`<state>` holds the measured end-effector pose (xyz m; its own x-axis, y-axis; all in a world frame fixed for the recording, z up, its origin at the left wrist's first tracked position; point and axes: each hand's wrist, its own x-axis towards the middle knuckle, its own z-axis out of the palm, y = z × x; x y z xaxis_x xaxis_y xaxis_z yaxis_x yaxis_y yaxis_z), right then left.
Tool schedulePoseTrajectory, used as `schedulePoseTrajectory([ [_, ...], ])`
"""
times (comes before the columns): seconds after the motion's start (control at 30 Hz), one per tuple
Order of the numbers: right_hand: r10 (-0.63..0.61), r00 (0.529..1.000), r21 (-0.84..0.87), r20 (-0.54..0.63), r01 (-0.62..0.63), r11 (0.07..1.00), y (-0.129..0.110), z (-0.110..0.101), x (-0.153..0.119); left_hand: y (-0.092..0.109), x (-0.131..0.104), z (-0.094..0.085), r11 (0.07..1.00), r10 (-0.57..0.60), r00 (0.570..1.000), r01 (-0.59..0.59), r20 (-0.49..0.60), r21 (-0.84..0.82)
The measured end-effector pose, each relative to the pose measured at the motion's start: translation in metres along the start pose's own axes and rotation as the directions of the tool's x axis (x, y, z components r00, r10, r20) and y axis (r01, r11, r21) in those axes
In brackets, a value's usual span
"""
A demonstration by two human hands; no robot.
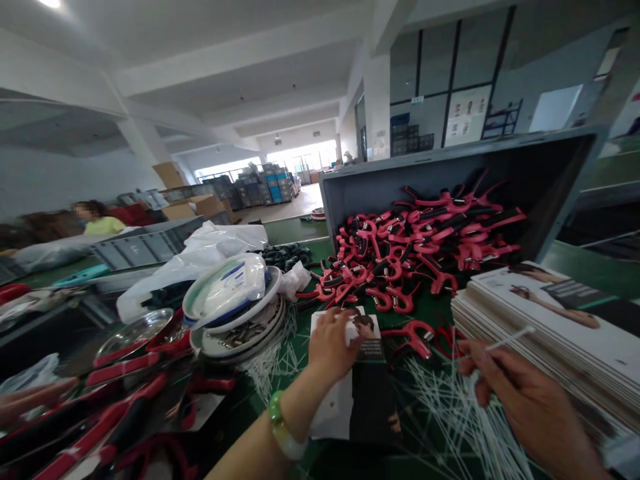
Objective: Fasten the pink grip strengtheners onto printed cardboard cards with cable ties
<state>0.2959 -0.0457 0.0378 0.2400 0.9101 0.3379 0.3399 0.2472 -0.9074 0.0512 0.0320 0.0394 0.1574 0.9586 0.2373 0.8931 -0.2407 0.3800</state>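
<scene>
My left hand (334, 343) lies on a white and black printed card (367, 400) on the green table, its fingers bent over the card's upper part; whether it grips the card is hard to tell. At the right, my right hand (523, 393) is closed in a pinch on a white cable tie (510, 338), whose head points up and right. Many loose white cable ties (465, 407) lie below and beside that hand. A red clamp (413, 338) rests between my hands. Just beyond my right hand stands a stack of printed cards (545, 300).
A tilted grey crate (565, 193) spills red and black clamps (425, 230) onto the table. Left of centre are stacked round trays (240, 300) with a plastic bag and metal parts. More red-handled tools (120, 407) lie at the lower left. A person (97, 219) is at the far left.
</scene>
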Motion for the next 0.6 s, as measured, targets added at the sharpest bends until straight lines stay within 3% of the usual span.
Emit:
schedulePoseTrajectory([
  [0.07, -0.037, 0.999, 0.052, 0.024, 0.036, 0.998, -0.009, 0.018, -0.003, -0.036, -0.017, -0.011, 0.967, -0.251, 0.968, 0.251, 0.0, -0.032],
  [0.1, -0.051, 0.997, 0.085, 0.057, 0.046, 0.995, -0.014, 0.029, -0.004, -0.052, -0.023, -0.013, 0.944, -0.315, 0.947, 0.319, 0.061, -0.084],
  [0.17, -0.082, 0.988, 0.149, 0.128, 0.062, 0.987, -0.02, 0.055, -0.008, -0.075, -0.034, -0.01, 0.889, -0.369, 0.914, 0.399, 0.167, -0.223],
  [0.23, -0.133, 0.979, 0.187, 0.153, 0.103, 0.977, -0.021, 0.081, -0.012, -0.089, -0.039, -0.004, 0.825, -0.395, 0.896, 0.443, 0.202, -0.35],
  [0.33, -0.169, 0.974, 0.181, 0.152, 0.141, 0.973, -0.015, 0.109, -0.017, -0.098, -0.041, 0.001, 0.743, -0.413, 0.885, 0.464, 0.215, -0.482],
  [0.43, -0.191, 0.966, 0.164, 0.174, 0.163, 0.973, -0.009, 0.123, -0.022, -0.1, -0.042, -0.004, 0.671, -0.429, 0.88, 0.462, 0.204, -0.581],
  [0.6, -0.42, 0.893, 0.106, 0.162, 0.407, 0.907, -0.012, 0.13, -0.025, -0.085, -0.05, -0.015, 0.522, -0.423, 0.882, 0.427, 0.21, -0.738],
])
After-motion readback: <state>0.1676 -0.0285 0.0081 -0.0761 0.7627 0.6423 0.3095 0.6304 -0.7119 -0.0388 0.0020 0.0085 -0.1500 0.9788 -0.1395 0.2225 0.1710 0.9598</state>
